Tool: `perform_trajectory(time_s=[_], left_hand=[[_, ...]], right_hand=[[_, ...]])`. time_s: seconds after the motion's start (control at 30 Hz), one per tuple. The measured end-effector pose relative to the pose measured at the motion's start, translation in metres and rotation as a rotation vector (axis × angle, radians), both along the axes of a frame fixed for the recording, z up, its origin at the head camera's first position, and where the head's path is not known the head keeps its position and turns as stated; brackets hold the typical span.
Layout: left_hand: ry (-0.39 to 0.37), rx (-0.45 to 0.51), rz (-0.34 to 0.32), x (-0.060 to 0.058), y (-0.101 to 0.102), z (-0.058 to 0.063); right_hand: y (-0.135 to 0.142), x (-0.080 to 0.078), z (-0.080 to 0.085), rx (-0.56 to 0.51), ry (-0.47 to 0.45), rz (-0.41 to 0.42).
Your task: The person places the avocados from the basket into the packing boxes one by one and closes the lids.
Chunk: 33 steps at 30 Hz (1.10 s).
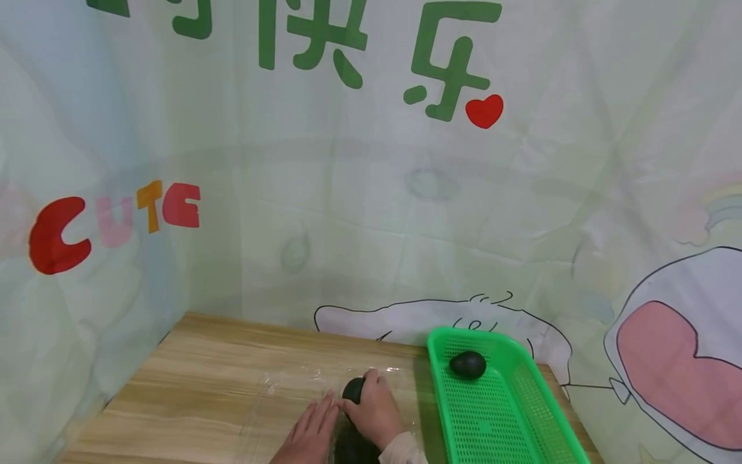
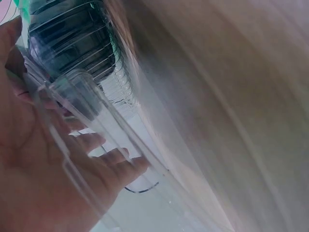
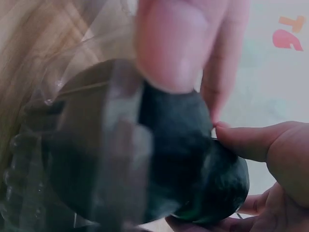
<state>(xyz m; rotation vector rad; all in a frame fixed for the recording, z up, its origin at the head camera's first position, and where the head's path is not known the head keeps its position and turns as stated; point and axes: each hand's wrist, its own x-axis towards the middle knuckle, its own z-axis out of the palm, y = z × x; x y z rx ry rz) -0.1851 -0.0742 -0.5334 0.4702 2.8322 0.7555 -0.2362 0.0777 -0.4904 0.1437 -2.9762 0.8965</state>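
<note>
In the head view, my right hand [image 1: 375, 412] grips a dark avocado [image 1: 352, 390], its thumb on the near side and fingers over the far side. Another dark avocado [image 1: 355, 444] lies just below that hand, partly covered by it. Both are at a clear plastic container [image 1: 263, 393]. My left hand [image 1: 310, 435] lies beside them with straight fingers, its fingertips close to the right thumb. The left wrist view has clear plastic [image 2: 82, 92] crossing the palm. Seen from the right wrist, a near avocado [image 3: 176, 140] sits behind a plastic edge, with a second avocado [image 3: 227, 181] beyond.
A green mesh basket [image 1: 440, 399] stands to the right, with one dark avocado [image 1: 467, 365] near its far end. Everything rests on a wooden table [image 1: 191, 380]. Printed cloth [image 1: 371, 212] hangs behind and along the sides, close to the table's far edge.
</note>
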Motion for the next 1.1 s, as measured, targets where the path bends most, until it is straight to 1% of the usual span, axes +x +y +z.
perform_trajectory(time_s=[0.07,0.17,0.27,0.3,0.43,0.5,0.57,0.63,0.7,0.8,0.93,1.1], left_hand=[[-0.007,0.001,0.002,0.000,0.001,0.000],[-0.011,-0.003,0.003,0.000,0.002,0.000],[0.002,-0.006,0.000,0.002,0.004,0.000],[0.010,-0.006,-0.010,0.003,0.004,0.000],[0.031,-0.005,-0.008,0.005,0.005,0.000],[0.034,0.002,-0.009,0.005,0.005,0.000],[0.032,0.002,-0.005,0.004,0.005,0.001],[0.029,0.008,-0.009,0.004,0.003,0.001],[0.035,0.007,-0.015,0.004,0.002,0.002],[0.038,0.000,-0.024,0.004,0.001,0.002],[0.048,0.001,-0.025,0.004,0.002,0.003],[0.078,0.003,-0.007,0.003,0.004,0.001]], right_hand=[[-0.001,0.000,-0.002,-0.001,0.002,-0.008],[-0.003,-0.001,-0.005,-0.009,-0.020,-0.017],[-0.004,-0.003,-0.010,-0.022,-0.032,-0.022],[-0.004,-0.003,-0.012,-0.026,-0.042,-0.024],[-0.006,-0.003,-0.016,-0.061,-0.095,-0.032],[-0.006,-0.002,-0.016,-0.050,-0.111,-0.031],[-0.005,-0.002,-0.016,-0.028,-0.107,-0.027],[-0.003,-0.001,-0.013,0.011,-0.088,-0.021],[0.000,0.001,-0.010,0.046,-0.050,-0.008],[0.007,0.004,-0.004,0.077,-0.029,0.011],[0.019,0.009,0.005,0.090,-0.019,0.045],[0.035,0.013,0.022,0.065,-0.010,0.096]])
